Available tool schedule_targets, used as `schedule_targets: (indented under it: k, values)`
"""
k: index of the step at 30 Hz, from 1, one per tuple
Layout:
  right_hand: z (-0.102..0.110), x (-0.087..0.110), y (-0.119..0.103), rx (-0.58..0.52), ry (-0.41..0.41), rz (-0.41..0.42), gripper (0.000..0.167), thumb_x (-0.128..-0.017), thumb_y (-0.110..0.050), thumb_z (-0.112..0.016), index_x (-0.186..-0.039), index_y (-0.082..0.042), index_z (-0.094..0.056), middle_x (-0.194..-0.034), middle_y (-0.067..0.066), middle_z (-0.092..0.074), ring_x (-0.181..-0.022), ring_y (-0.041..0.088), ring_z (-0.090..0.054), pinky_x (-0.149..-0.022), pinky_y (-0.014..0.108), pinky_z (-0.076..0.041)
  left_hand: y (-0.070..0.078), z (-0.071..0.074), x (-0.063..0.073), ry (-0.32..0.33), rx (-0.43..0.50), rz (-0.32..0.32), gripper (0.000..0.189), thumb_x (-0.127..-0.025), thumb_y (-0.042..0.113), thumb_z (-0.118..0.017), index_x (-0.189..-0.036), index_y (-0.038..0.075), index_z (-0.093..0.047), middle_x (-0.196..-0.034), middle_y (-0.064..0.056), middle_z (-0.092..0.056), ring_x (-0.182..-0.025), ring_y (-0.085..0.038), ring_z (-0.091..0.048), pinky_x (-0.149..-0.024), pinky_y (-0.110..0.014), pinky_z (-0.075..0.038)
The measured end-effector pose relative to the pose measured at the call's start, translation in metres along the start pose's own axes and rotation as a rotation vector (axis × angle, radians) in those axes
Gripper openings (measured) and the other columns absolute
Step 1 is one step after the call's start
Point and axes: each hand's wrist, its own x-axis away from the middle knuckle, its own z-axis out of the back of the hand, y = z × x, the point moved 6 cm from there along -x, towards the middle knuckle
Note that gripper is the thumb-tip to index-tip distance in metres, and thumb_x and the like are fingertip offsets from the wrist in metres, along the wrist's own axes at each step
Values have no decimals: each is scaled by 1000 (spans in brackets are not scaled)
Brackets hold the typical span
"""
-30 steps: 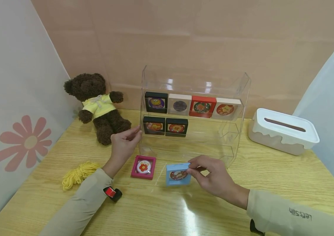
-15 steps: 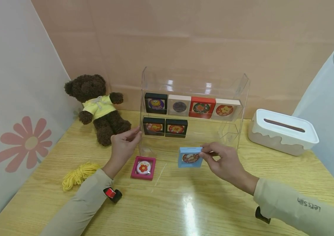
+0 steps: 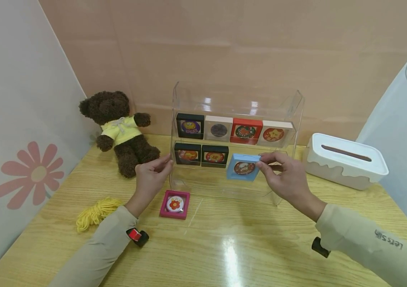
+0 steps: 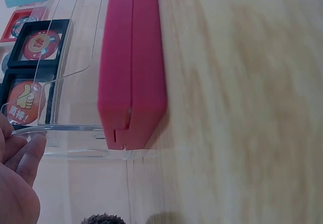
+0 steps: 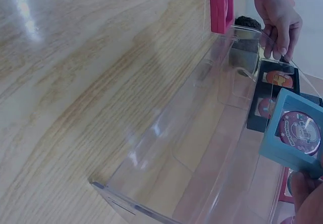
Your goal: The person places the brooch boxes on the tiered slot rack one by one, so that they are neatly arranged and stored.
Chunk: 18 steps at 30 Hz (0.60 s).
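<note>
My right hand pinches the right edge of a light blue display frame with a round badge inside. It hangs in front of the middle tier of a clear acrylic rack, to the right of two black frames. My left hand pinches the rack's left side edge between thumb and fingers; the left wrist view shows the fingertips on that clear edge. A pink frame with a flower badge lies on the table by the rack's front left corner.
The rack's upper tier holds black, white and red frames. A brown teddy bear in a yellow shirt sits left of the rack, and a yellow cord bundle lies in front of it. A tissue box stands at the right.
My right hand has carried the blue frame up and to the right, from low over the table to the rack's middle tier. The left hand stays on the rack's side.
</note>
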Motion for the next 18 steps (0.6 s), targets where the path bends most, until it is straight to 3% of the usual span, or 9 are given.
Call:
schedule_targets:
  k: [8,18]
  values:
    - [8,-10,7,8,65,-22,11,-77,9,-74,-84,5,-66,-79,12,-69,-73,27,-68,-67,9,-48,-1,1,0,2,11,-3,18,-79,-15,-66,-98,-16,-67,-78,-25,-67,-66,-36,-67,-62,-14,-51]
    - [8,-14,18,8,103,-82,10,-77,8,-74,-84,4,-67,-79,12,-69,-75,10,-66,-64,10,-49,-2,0,0,2,22,-5,18,-79,-15,-66,-97,-16,-67,-81,-26,-67,-68,-37,-67,-63,-14,-51]
